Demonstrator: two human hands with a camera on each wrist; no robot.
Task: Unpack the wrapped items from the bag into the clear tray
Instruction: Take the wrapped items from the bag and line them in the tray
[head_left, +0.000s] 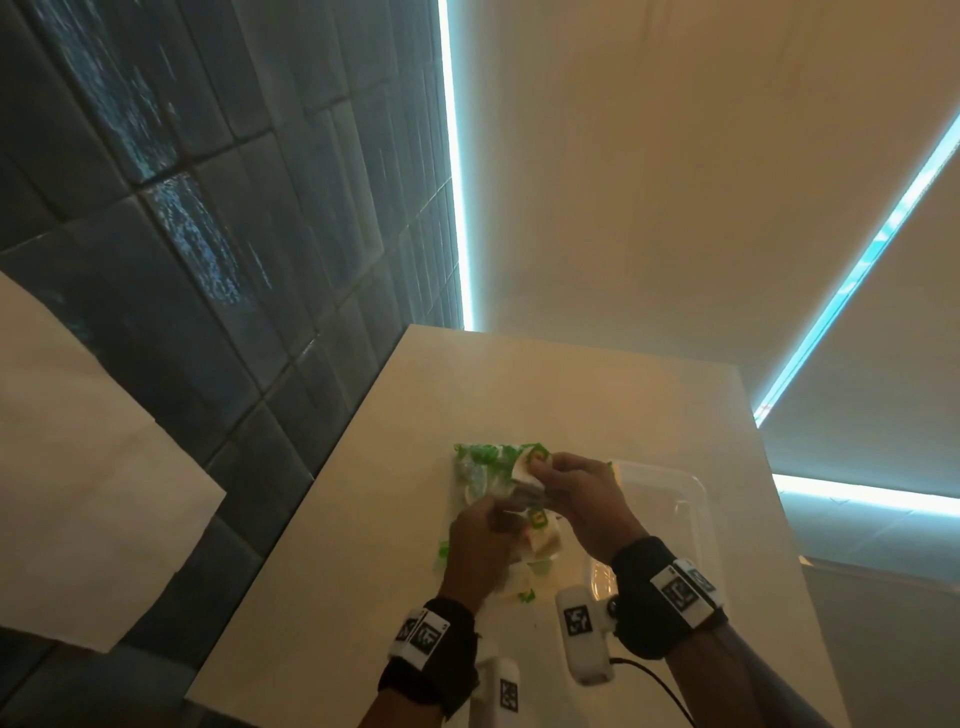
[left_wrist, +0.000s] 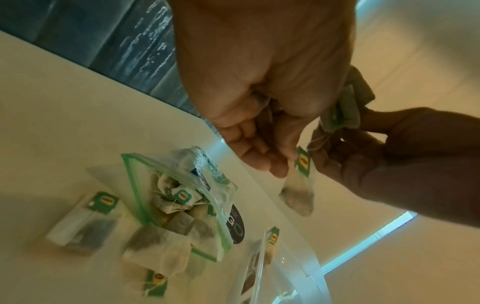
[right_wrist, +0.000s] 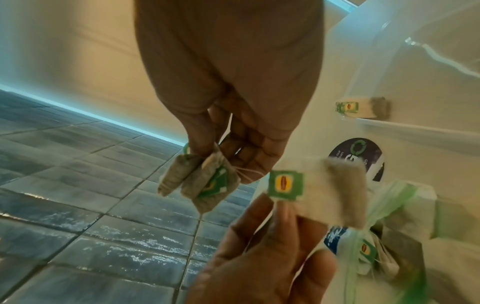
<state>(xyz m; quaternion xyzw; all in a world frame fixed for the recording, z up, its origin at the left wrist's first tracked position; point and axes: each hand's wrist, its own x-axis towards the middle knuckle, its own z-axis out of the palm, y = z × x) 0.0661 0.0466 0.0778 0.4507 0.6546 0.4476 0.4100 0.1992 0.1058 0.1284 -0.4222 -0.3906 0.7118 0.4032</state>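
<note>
Above the zip bag (head_left: 480, 465), my left hand (head_left: 501, 509) pinches a single tea bag (right_wrist: 327, 191) by its top, just under the green tag (right_wrist: 285, 185). My right hand (head_left: 543, 467) grips a small bundle of tea bags (right_wrist: 200, 183) between thumb and fingers. Thin strings run from the bundle towards the left hand's tea bag. The green-edged zip bag (left_wrist: 182, 197) lies open on the table with several tea bags inside. The clear tray (head_left: 675, 488) stands to the right of the hands, and one tea bag (right_wrist: 363, 110) lies in it.
Loose tea bags (left_wrist: 83, 222) lie on the cream table (head_left: 363, 571) beside the zip bag. The table's left edge drops to dark tiles (head_left: 182, 312). A second cream surface (head_left: 78, 467) sits at the far left.
</note>
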